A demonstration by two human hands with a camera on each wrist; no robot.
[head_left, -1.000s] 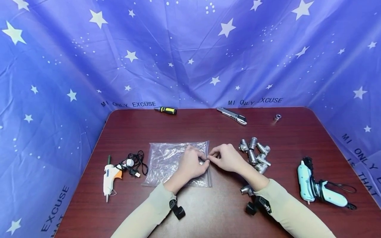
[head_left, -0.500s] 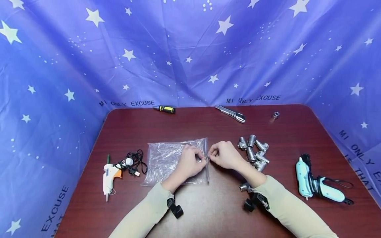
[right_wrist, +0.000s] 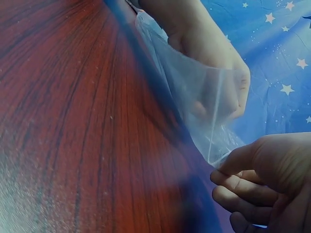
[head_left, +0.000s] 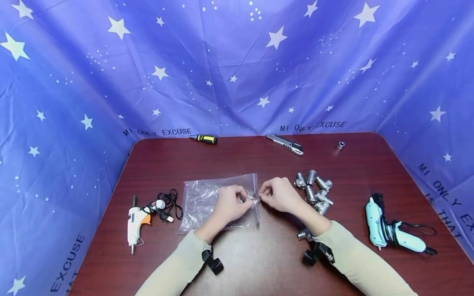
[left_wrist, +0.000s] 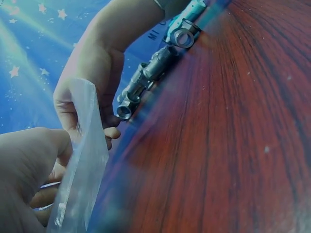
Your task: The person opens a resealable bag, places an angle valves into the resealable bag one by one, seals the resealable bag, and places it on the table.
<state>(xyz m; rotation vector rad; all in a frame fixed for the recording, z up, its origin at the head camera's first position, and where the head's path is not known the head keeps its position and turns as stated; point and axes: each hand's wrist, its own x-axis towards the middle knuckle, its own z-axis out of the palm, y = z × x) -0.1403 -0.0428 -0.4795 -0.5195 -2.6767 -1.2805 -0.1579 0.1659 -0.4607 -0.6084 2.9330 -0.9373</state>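
A clear zip-lock plastic bag (head_left: 201, 201) lies on the table, its mouth edge toward the right. My left hand (head_left: 229, 207) is over the bag and pinches its film near the mouth with thumb and forefinger. Opposite it, my right hand (head_left: 281, 195) pinches the mouth edge between thumb and forefinger. In the right wrist view, the film of the bag (right_wrist: 189, 80) stretches up in front of the left hand (right_wrist: 218, 58). The left wrist view has the bag (left_wrist: 82, 179) upright between both hands. The left fingertips are partly hidden there.
Several metal pipe fittings (head_left: 311, 193) lie right of the right hand, with one fitting (head_left: 303, 234) by its wrist. A white glue gun (head_left: 134, 226) is at left, a mint glue gun (head_left: 375, 224) at right. Behind are a screwdriver (head_left: 205, 139), a utility knife (head_left: 285, 144) and another fitting (head_left: 340, 145).
My left hand has shifted a little left, away from the right hand, and the film near the bag's mouth is drawn out between them. The right hand stays almost in place.
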